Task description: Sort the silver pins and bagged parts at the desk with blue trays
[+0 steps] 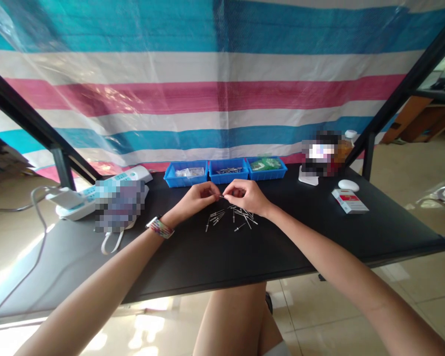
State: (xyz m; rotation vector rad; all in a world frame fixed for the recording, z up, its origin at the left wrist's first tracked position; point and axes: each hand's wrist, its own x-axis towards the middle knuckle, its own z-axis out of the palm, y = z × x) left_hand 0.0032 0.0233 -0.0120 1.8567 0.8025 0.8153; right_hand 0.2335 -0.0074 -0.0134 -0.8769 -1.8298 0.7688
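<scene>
My left hand (198, 200) and my right hand (249, 197) meet above the black table, thumbs and forefingers pinched. Between their fingertips is a small metal pop rivet (221, 197), mostly covered by the fingers. Just below my right hand lies a loose pile of pop rivets (247, 217). A smaller group of pop rivets (215, 216) lies to its left, nearer my left hand. Behind the hands stands a blue bin (228, 177) holding more of these thin metal pieces.
Beside it stand a left blue bin (170, 182) with clear plastic packets and a right blue bin (270, 174) with green-and-clear packets. A power strip (114, 184) with cables lies left. At right are a small box (349, 201), a white mouse-shaped object (348, 186) and a bottle (346, 146).
</scene>
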